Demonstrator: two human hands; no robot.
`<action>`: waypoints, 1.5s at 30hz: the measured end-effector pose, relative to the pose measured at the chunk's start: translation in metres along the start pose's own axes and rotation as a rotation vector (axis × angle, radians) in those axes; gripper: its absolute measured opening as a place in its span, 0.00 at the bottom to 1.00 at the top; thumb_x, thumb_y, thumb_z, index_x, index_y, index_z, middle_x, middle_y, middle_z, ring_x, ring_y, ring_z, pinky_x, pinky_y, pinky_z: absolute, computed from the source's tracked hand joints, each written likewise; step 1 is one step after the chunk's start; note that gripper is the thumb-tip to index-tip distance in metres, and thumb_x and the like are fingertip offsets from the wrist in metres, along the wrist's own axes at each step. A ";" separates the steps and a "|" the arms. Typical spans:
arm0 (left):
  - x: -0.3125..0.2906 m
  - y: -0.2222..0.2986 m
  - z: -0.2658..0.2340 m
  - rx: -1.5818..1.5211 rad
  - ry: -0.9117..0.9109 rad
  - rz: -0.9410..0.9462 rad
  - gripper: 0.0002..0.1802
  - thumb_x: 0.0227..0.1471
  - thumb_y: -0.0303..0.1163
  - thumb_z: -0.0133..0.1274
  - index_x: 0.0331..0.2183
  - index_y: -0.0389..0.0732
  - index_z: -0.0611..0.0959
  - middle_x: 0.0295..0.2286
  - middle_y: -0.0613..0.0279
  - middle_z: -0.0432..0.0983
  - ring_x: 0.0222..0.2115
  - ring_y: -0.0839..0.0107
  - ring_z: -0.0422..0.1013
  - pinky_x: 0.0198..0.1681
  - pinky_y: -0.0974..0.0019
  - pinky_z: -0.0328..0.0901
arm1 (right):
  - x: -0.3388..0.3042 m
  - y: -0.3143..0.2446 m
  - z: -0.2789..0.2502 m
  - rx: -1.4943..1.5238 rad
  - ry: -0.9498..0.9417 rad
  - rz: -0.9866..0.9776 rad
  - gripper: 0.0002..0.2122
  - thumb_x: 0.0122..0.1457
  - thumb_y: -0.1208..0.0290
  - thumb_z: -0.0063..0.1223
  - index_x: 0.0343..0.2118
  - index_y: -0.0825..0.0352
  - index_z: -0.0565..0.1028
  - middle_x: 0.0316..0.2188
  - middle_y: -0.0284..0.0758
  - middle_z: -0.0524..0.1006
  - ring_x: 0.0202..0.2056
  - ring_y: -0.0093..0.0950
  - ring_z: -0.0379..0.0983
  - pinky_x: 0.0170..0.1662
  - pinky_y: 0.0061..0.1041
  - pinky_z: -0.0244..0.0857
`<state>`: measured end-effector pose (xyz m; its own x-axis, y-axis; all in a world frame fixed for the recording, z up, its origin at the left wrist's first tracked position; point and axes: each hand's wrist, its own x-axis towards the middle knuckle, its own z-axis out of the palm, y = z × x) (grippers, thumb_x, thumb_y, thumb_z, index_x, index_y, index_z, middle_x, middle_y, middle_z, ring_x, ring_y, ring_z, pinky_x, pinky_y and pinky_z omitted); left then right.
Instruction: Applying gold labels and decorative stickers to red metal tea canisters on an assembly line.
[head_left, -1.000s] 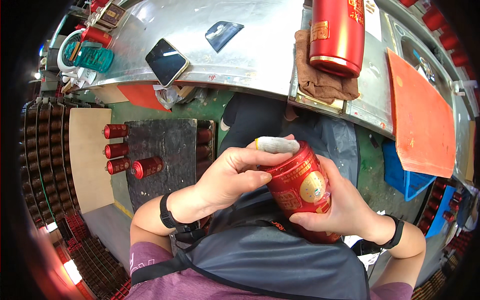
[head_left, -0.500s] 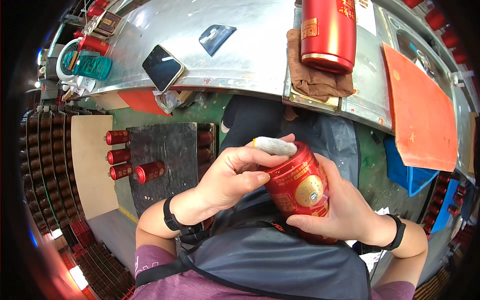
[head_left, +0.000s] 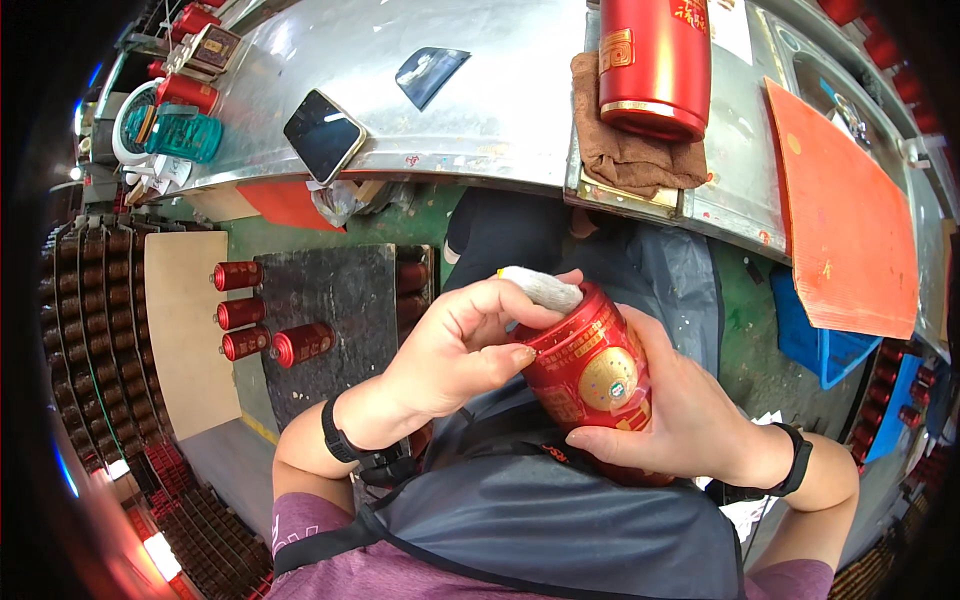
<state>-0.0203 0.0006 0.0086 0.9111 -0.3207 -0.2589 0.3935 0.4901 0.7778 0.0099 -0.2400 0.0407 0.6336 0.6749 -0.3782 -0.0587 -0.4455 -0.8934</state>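
A red canister (head_left: pixel 562 372) with a round gold emblem is tilted in front of my apron, its mouth turned up and away. My right hand (head_left: pixel 685 415) is wrapped round its right side, thumb across the front. My left hand (head_left: pixel 450 345) is closed at the rim, thumb against the outer edge. One of its fingers wears a whitish knitted finger sleeve (head_left: pixel 542 288) with a yellow edge, lying over the mouth. The inside of the canister and some left fingertips are hidden.
Ahead is a metal worktable (head_left: pixel 500 120) with a phone (head_left: pixel 323 135), a dark sheet piece (head_left: pixel 432 77) and a large red canister (head_left: pixel 655 70) on a brown cloth (head_left: pixel 630 160). An orange board (head_left: pixel 845 220) leans at right above a blue crate (head_left: pixel 810 330). Small red cans (head_left: pixel 302 344) lie on a black board (head_left: pixel 340 385) at left.
Both hands and the canister have shifted slightly left and toward the table. The grip on the canister looks the same.
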 end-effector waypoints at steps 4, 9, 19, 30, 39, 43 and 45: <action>0.007 0.006 -0.008 0.081 -0.096 -0.006 0.08 0.52 0.25 0.59 0.35 0.38 0.78 0.52 0.47 0.72 0.66 0.52 0.53 0.64 0.49 0.55 | -0.001 -0.004 0.000 -0.019 0.004 0.022 0.49 0.47 0.49 0.70 0.61 0.74 0.52 0.42 0.57 0.76 0.42 0.53 0.78 0.45 0.40 0.73; 0.005 0.015 -0.009 0.032 -0.149 -0.033 0.09 0.50 0.14 0.54 0.35 0.35 0.79 0.49 0.55 0.73 0.65 0.56 0.53 0.65 0.52 0.54 | 0.000 0.000 0.001 -0.017 0.004 -0.025 0.48 0.47 0.50 0.70 0.61 0.74 0.52 0.42 0.56 0.77 0.41 0.52 0.78 0.44 0.40 0.73; 0.009 0.014 -0.008 0.222 -0.102 0.013 0.12 0.49 0.15 0.55 0.38 0.34 0.77 0.50 0.44 0.72 0.64 0.54 0.57 0.63 0.53 0.58 | 0.001 -0.008 0.000 -0.064 0.009 0.000 0.48 0.47 0.49 0.70 0.61 0.75 0.52 0.41 0.57 0.77 0.40 0.53 0.78 0.43 0.40 0.73; 0.007 0.009 -0.013 0.542 -0.282 0.305 0.44 0.40 0.36 0.71 0.58 0.35 0.71 0.55 0.49 0.66 0.56 0.58 0.65 0.60 0.57 0.60 | 0.008 -0.002 -0.033 0.196 -0.225 -0.027 0.53 0.39 0.61 0.79 0.66 0.66 0.53 0.52 0.45 0.72 0.53 0.36 0.71 0.56 0.30 0.66; 0.001 0.011 -0.011 0.433 -0.049 0.170 0.16 0.65 0.33 0.43 0.35 0.32 0.81 0.37 0.48 0.78 0.42 0.62 0.75 0.49 0.60 0.68 | 0.022 -0.003 -0.020 0.036 -0.386 -0.029 0.49 0.38 0.54 0.77 0.62 0.66 0.60 0.47 0.46 0.76 0.46 0.41 0.78 0.49 0.33 0.71; -0.004 0.002 -0.038 0.335 0.028 -0.031 0.15 0.65 0.30 0.42 0.41 0.30 0.81 0.40 0.54 0.78 0.44 0.66 0.74 0.49 0.64 0.69 | 0.021 -0.019 -0.019 -0.122 -0.319 0.036 0.49 0.42 0.52 0.74 0.64 0.65 0.57 0.47 0.49 0.77 0.47 0.48 0.77 0.49 0.36 0.71; -0.016 0.009 -0.032 0.519 -0.058 0.009 0.22 0.59 0.31 0.52 0.54 0.36 0.76 0.48 0.55 0.73 0.49 0.64 0.72 0.50 0.62 0.70 | 0.019 -0.015 -0.015 -0.123 -0.299 0.087 0.49 0.43 0.51 0.73 0.65 0.65 0.55 0.49 0.51 0.75 0.49 0.49 0.75 0.51 0.37 0.70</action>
<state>-0.0275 0.0365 0.0011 0.9002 -0.3697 -0.2300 0.2595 0.0313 0.9652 0.0343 -0.2291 0.0504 0.3745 0.7661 -0.5223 0.0027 -0.5642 -0.8257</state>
